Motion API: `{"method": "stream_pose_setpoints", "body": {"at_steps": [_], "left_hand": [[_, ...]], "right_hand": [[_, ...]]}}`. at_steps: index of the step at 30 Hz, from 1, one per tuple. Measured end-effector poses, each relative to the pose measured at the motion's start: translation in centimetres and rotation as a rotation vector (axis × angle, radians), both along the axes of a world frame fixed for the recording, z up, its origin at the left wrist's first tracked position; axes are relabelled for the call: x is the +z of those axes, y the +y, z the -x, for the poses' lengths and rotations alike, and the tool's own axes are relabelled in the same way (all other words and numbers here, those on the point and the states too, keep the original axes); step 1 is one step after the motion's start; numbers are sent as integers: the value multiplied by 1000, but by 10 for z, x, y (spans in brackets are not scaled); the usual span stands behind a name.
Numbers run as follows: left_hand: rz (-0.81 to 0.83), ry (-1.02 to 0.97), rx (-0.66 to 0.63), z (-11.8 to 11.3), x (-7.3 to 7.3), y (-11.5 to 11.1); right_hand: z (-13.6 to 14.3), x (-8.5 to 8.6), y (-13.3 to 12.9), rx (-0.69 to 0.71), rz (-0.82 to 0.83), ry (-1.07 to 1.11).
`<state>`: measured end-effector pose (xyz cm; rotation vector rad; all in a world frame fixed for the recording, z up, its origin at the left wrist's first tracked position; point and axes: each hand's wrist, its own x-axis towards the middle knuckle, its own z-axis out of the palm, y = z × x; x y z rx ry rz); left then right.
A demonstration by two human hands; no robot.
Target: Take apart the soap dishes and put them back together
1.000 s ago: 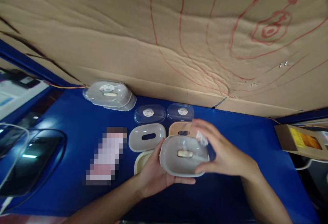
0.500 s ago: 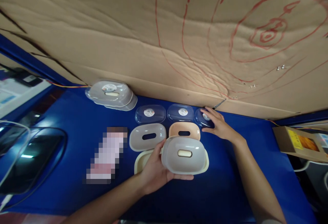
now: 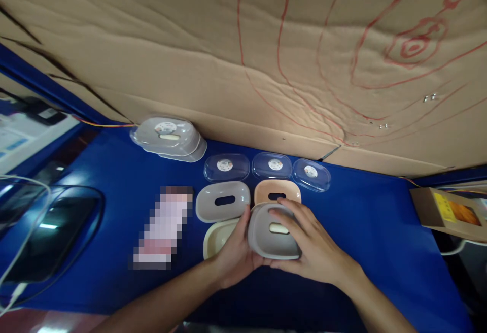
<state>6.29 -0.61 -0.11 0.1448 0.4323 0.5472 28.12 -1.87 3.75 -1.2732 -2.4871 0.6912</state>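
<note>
A grey oval plastic dish with a slot (image 3: 262, 241) is held above the table, tilted toward me; cream colour shows through its slot. My left hand (image 3: 238, 252) wraps its left side and underside, thumb on the rim. My right hand (image 3: 314, 239) is closed on its right side, with fingers over the top. Behind it lies a peach slotted dish (image 3: 261, 191), partly covered by fingers. Another grey slotted dish (image 3: 205, 206) and a cream dish (image 3: 215, 241), half hidden by my left hand, lie to the left.
Clear lids with round stickers, a left lid (image 3: 239, 168), a middle lid (image 3: 262, 165) and a right lid (image 3: 321, 175), lie in a row. Left are a stack of grey dishes (image 3: 190, 150), a pixelated patch, and a phone (image 3: 49, 231) with cables. A cardboard wall (image 3: 171, 79) stands behind.
My right hand has left the right clear lid, which now lies uncovered, and has come to the grey dish in my left hand. The view has shifted slightly.
</note>
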Motion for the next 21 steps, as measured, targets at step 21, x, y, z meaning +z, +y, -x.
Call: {"method": "stream_pose_setpoints", "body": {"at_steps": [21], "left_hand": [[37, 232, -48, 1, 3, -2]], "right_hand": [[-112, -27, 13, -404, 52, -141]]}}
